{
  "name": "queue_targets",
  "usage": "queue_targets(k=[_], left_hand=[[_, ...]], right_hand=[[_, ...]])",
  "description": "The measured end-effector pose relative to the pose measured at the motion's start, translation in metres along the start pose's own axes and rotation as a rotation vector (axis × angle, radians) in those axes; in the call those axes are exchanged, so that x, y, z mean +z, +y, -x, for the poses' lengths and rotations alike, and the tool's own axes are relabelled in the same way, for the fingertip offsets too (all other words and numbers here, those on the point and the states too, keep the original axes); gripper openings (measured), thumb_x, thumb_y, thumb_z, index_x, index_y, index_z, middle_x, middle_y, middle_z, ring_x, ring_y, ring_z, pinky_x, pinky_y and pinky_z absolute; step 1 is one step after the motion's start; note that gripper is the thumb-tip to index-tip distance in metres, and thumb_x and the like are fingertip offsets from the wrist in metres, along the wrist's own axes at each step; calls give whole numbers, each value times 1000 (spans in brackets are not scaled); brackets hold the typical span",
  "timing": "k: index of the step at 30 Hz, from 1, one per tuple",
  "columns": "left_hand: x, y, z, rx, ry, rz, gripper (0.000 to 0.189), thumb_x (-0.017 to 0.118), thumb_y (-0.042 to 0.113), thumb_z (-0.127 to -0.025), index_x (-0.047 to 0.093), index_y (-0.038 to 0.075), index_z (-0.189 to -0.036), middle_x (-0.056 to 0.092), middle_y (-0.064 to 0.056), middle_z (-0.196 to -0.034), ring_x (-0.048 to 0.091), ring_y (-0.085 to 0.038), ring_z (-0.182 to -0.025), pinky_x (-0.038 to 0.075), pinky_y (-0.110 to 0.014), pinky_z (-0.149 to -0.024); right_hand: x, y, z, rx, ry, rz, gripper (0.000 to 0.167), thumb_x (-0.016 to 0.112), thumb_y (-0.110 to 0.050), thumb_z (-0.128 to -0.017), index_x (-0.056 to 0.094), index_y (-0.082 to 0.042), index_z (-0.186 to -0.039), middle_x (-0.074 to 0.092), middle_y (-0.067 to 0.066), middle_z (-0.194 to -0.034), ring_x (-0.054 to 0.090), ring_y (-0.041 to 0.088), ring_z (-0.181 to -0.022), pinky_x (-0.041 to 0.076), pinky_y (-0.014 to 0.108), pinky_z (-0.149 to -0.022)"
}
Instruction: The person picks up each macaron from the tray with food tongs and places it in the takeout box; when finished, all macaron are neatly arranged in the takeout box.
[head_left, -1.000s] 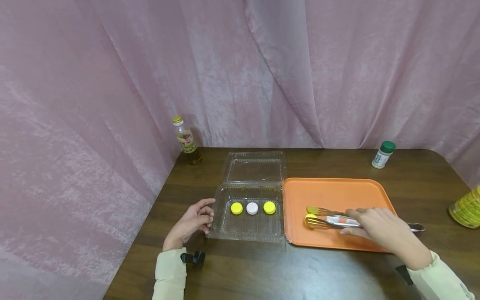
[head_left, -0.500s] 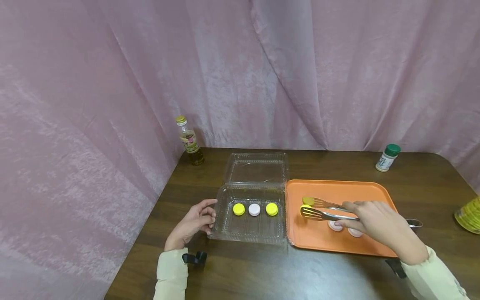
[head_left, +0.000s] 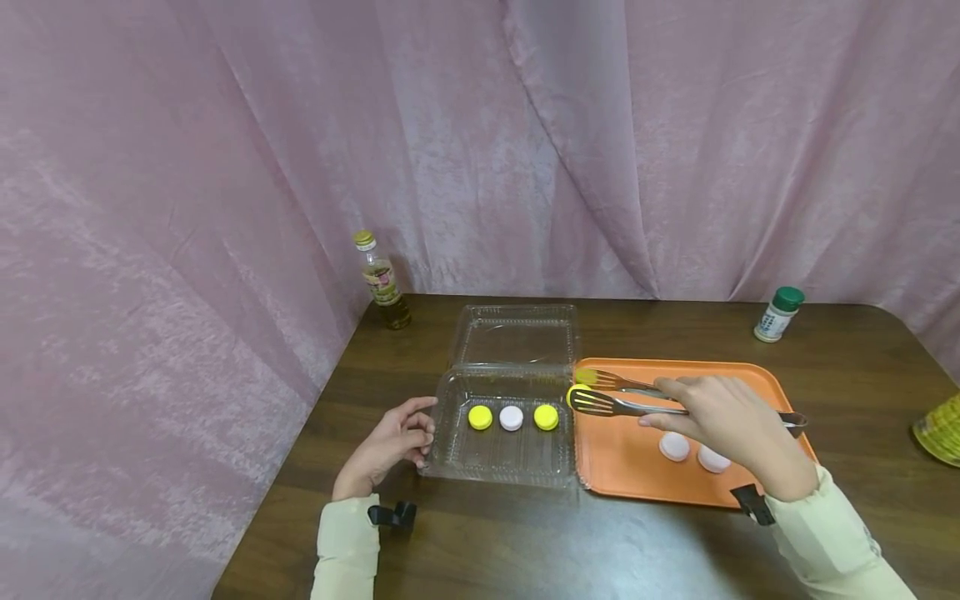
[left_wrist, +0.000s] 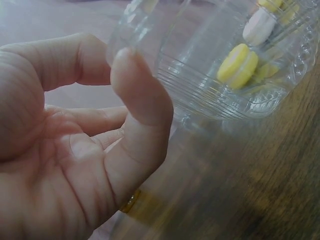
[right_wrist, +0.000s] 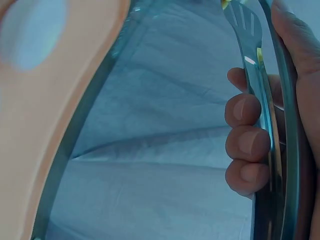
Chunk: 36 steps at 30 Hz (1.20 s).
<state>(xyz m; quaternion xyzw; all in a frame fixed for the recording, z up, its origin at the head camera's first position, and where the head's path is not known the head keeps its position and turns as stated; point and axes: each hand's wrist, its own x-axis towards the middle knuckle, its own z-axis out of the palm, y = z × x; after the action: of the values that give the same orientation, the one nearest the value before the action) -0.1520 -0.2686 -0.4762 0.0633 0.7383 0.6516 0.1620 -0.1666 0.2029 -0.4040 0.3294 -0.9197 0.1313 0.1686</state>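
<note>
My right hand (head_left: 731, 417) grips metal serving tongs (head_left: 626, 407) with slotted ends, its fingers curled round the arms in the right wrist view. Between the tong ends is a yellow macaron (head_left: 573, 396), partly hidden, above where the orange tray (head_left: 626, 471) meets the clear plastic clamshell container (head_left: 487, 473). My left hand (head_left: 390, 442) pinches the container's left rim between thumb and finger. In the container's base, a yellow macaron (head_left: 480, 417), a pale one (head_left: 512, 418) and another yellow macaron (head_left: 546, 417) sit in a row. Two pale macarons (head_left: 674, 447) lie on the tray.
The container's lid (head_left: 517, 335) lies folded back behind its base. An oil bottle (head_left: 384, 287) stands at the table's back left, a green-capped shaker (head_left: 778, 315) at the back right. A yellow container (head_left: 939, 431) is at the right edge. Pink curtain (head_left: 480, 150) hangs behind the table.
The tongs have lifted the yellow macaron from the tray and moved left toward the container. Two pale macarons on the tray have come into view. My left hand keeps its place.
</note>
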Motion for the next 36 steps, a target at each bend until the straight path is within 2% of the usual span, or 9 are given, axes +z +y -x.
queue_targets(k=[2,8,16,22,24,26,29,34,36], left_hand=[[0,0,0,4,-7,5,62,55,-6,-90,34,-7,-148,53,-10,-96,53,-16,-74,52,-25,-57],[0,-2,-3,14,-20,13,61,51,-9,-91,33,-8,-149,53,-6,-94,52,-14,-72,52,-24,-55],[0,-2,-2,9,-17,11,61,50,-9,-91,33,-7,-149,53,-4,-93,52,-14,-71,51,-25,-54],[0,-1,-2,3,-10,23,61,51,-7,-91,34,-5,-149,53,-7,-95,52,-15,-72,53,-25,-55],[0,0,-2,6,-12,21,61,52,-6,-91,34,-5,-149,53,-8,-95,52,-15,-73,53,-25,-56],[0,-1,-2,5,-11,20,62,53,-5,-90,34,-6,-149,53,-9,-95,52,-15,-73,53,-25,-56],[0,-1,-2,4,-9,16,62,53,-7,-90,34,-6,-149,53,-8,-95,52,-15,-72,53,-25,-55],[1,0,-2,-8,4,9,61,52,-7,-90,35,-5,-148,54,-7,-94,52,-16,-72,52,-26,-55],[1,0,-1,-16,11,6,60,53,-7,-90,36,-4,-148,53,-8,-95,52,-17,-72,52,-26,-55]], right_hand=[[1,-3,-6,-14,14,-19,36,77,-47,-84,67,-16,-97,30,-20,-57,21,-1,-48,20,21,-43],[3,-13,-25,-73,71,-51,31,76,-47,-85,62,-19,-85,24,-20,-59,18,-4,-49,17,20,-44],[12,-34,-45,-108,46,-114,36,72,-48,-88,50,-23,-75,18,-18,-61,14,-5,-50,16,20,-43],[21,-48,-56,-134,42,-130,32,73,-48,-87,62,-19,-83,25,-18,-56,17,-4,-45,19,20,-41],[24,-51,-58,-126,35,-140,33,74,-48,-86,64,-17,-85,35,-17,-56,21,-4,-45,21,20,-41],[26,-55,-60,-123,26,-151,37,75,-48,-85,70,-13,-94,49,-15,-58,25,-4,-44,23,21,-40],[29,-59,-63,-116,18,-153,44,75,-50,-85,74,-11,-104,59,-13,-65,28,-4,-44,26,21,-39],[36,-65,-64,-112,-2,-133,49,75,-51,-84,75,-8,-109,66,-7,-71,37,-2,-45,28,21,-40],[41,-67,-65,-127,-11,-110,47,75,-51,-84,75,-8,-105,63,-7,-68,38,-1,-44,29,21,-40]])
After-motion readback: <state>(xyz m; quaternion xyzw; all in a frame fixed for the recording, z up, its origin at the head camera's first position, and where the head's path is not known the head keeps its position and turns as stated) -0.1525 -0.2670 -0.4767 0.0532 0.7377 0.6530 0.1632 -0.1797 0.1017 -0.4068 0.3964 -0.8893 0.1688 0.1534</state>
